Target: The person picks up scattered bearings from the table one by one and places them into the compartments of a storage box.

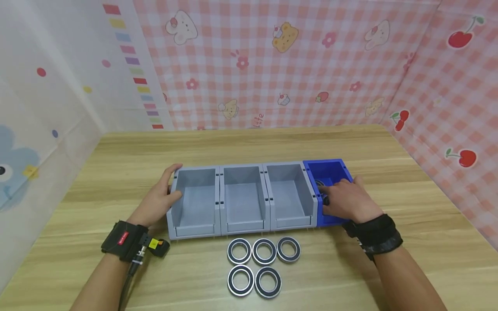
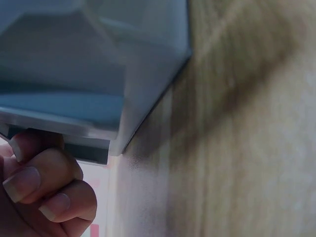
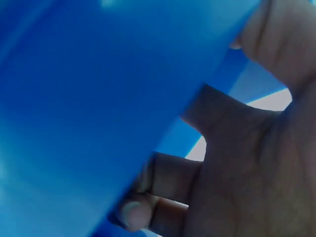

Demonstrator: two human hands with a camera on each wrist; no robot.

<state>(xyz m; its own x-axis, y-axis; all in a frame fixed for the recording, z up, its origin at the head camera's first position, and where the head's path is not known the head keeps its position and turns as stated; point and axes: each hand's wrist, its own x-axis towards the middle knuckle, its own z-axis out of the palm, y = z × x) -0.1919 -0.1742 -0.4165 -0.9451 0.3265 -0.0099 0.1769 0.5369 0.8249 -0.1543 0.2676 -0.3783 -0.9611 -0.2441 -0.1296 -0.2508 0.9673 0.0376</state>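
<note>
In the head view, my left hand point(image 1: 157, 198) grips the side wall of the leftmost grey bin point(image 1: 194, 231), its thumb near the wall's top edge. Curled fingers point(image 2: 52, 173) show beside that bin in the left wrist view. My right hand point(image 1: 348, 198) reaches into the blue bin point(image 1: 324, 166) at the row's right end. Dark ring bearings point(image 1: 325, 199) lie by its thumb and index finger; whether it pinches one is unclear. In the right wrist view, the blue wall point(image 3: 98, 98) hides the fingertips. Several ring bearings point(image 1: 264, 251) lie flat before the row.
Two more grey bins, a middle one point(image 1: 245, 226) and a right one point(image 1: 293, 222), stand side by side between the end bins. All rest on a wood-grain table point(image 1: 233, 144). Patterned cloth point(image 1: 253, 77) hangs behind and at both sides.
</note>
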